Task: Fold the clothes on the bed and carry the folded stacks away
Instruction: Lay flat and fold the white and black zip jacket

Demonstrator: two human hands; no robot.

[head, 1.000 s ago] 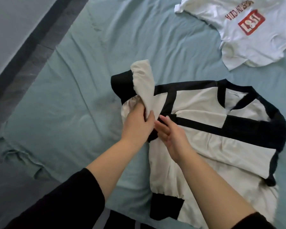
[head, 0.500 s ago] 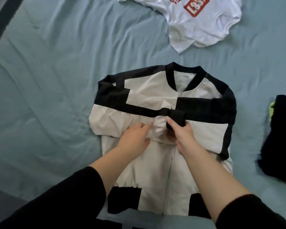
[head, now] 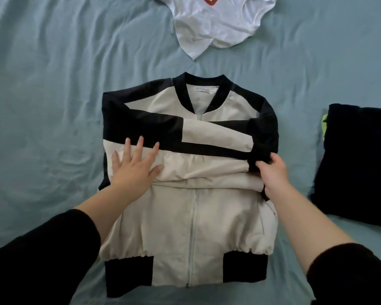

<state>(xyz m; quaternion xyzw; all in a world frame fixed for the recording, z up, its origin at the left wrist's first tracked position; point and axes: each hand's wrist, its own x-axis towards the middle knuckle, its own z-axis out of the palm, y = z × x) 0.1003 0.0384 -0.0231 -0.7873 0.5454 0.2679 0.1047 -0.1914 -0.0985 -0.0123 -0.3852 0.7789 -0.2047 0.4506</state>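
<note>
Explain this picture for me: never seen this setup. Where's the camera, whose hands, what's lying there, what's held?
There is no machine here. A person wears one wide-angle camera on the head, looking forward and down, so you see their own arms in black sleeves.

The surface is a bed with a blue sheet. In the middle lies a cream and black jacket, zipped, with its sleeves folded across the chest. The left hand lies flat and open on it. The right hand pinches the black cuff at the jacket's right edge.

Beyond the jacket lies a white shirt, unfolded. To the right sits a dark pile of clothing, with something green at its edge.
</note>
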